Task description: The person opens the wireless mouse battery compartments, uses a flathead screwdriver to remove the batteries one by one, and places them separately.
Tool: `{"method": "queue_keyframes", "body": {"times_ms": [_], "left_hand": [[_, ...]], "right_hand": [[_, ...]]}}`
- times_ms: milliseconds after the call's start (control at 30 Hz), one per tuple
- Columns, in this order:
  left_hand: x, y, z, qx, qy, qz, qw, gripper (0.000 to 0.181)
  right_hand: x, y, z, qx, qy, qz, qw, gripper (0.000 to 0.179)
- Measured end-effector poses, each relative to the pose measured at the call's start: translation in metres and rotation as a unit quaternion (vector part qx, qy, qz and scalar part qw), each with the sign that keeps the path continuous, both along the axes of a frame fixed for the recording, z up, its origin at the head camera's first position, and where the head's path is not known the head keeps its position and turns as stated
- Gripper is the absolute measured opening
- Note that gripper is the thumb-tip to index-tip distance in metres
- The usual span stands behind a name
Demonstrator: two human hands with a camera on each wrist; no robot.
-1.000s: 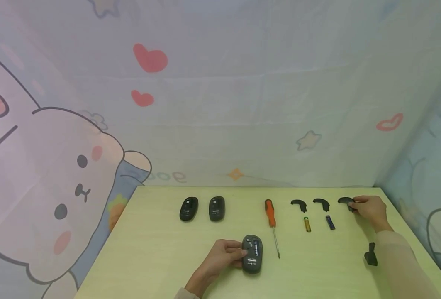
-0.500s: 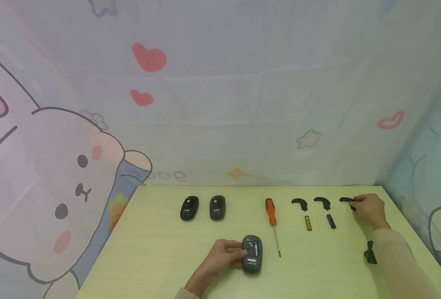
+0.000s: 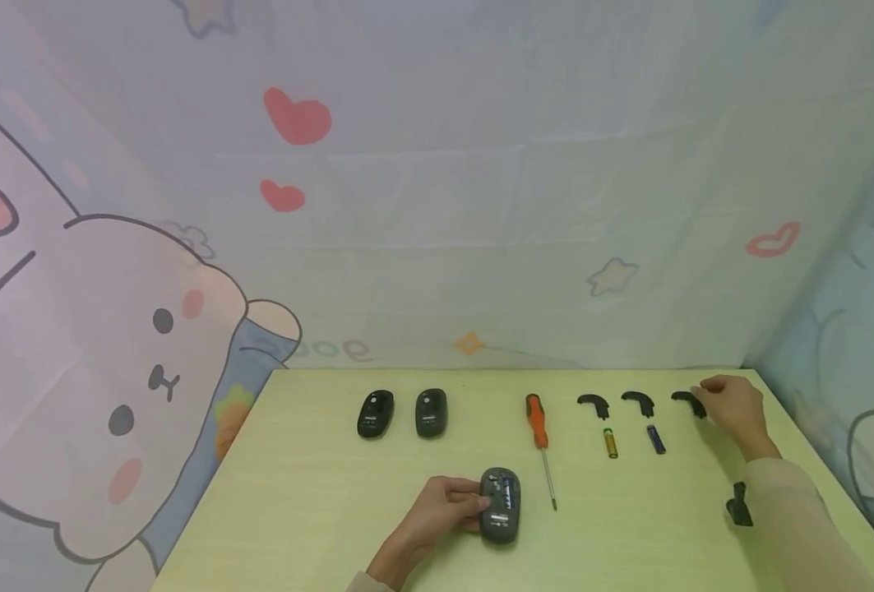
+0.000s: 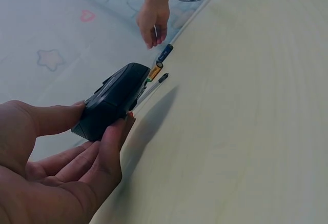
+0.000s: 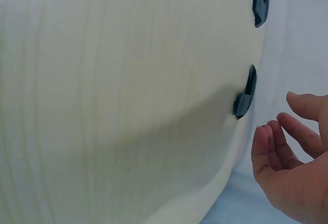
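Note:
My left hand (image 3: 440,514) pinches an upturned dark computer mouse (image 3: 500,526) between thumb and fingers. In the left wrist view the mouse (image 4: 115,98) is tilted above the table and casts a shadow. Its underside, seen in the head view, has an uncovered compartment with a blue battery (image 3: 507,492) in it. My right hand (image 3: 736,413) hovers at the far right, its fingers loosely bent and holding nothing. Just left of it lies a curved black cover (image 3: 690,401). The right wrist view has a gap between the fingertips and this cover (image 5: 245,98).
Two more curved black covers (image 3: 594,404) (image 3: 638,402) lie in the same row. A yellow battery (image 3: 610,443) and a blue battery (image 3: 655,439) lie before them. An orange-handled screwdriver (image 3: 536,423) lies mid-table. Two black mice (image 3: 375,413) (image 3: 431,413) sit back left.
My right hand has let go of the rightmost curved cover and lifted slightly off it. The cover stays on the table. My left hand with the mouse has barely moved.

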State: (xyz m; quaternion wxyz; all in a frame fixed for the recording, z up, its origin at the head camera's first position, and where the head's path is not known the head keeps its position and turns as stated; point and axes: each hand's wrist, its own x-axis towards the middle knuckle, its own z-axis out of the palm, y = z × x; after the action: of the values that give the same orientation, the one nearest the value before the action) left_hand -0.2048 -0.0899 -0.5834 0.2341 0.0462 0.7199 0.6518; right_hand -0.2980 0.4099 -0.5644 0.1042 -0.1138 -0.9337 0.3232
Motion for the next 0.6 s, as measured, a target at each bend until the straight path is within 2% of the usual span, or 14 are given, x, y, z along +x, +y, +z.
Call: {"method": "queue_keyframes", "body": {"times_ms": [200,433,600], "left_hand": [[0.001,0.000,0.000,0.009,-0.007,-0.001,0.9999,0.041],[-0.001,0.000,0.001,0.022,-0.015,-0.009,0.9996,0.038],[-0.003,0.001,-0.001,0.026,-0.021,-0.008,0.9994,0.040]], "right_hand": [[0.002,-0.014,0.011,0.009,0.032,0.008,0.9994,0.043],[0.007,-0.041,0.029,0.012,0.056,0.045,0.9973,0.044],[0.009,-0.066,0.036,0.025,0.066,0.085,0.9939,0.044]]}}
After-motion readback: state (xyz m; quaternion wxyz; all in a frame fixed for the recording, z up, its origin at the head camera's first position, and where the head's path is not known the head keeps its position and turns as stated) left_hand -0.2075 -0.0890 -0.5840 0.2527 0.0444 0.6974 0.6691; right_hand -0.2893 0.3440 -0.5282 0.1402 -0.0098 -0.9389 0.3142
